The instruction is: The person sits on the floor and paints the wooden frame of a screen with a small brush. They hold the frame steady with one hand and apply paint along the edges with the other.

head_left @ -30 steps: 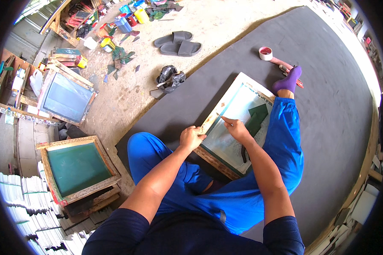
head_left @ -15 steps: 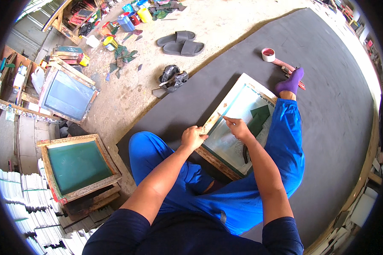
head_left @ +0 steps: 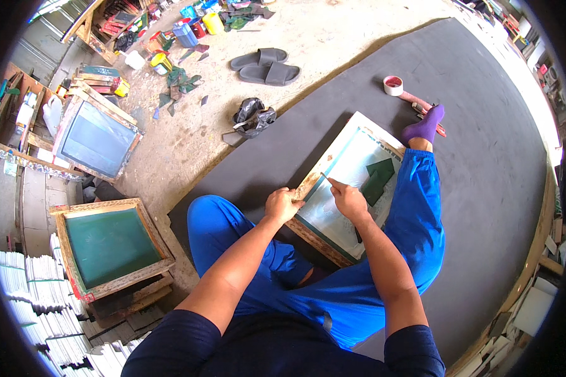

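A wood-framed printing screen with pale mesh lies slanted across my lap and the dark mat. My left hand is closed round its left rail. Above the mesh near that rail, my right hand pinches a thin, pointed tool, its tip at the rail's inner edge. Whether the tool is a blade or a pick, I cannot tell. An angular dark green piece rests on the right part of the mesh. Beside my right wrist a dark object is mostly hidden.
A tape roll and a red-handled tool lie by my purple-socked foot. Beyond the mat are a black plastic bag and slippers. At left, a green screen stands near stacked white sheets.
The view has shifted slightly. My right hand and the thin tool have moved a little toward me along the rail, while my left hand keeps its hold.
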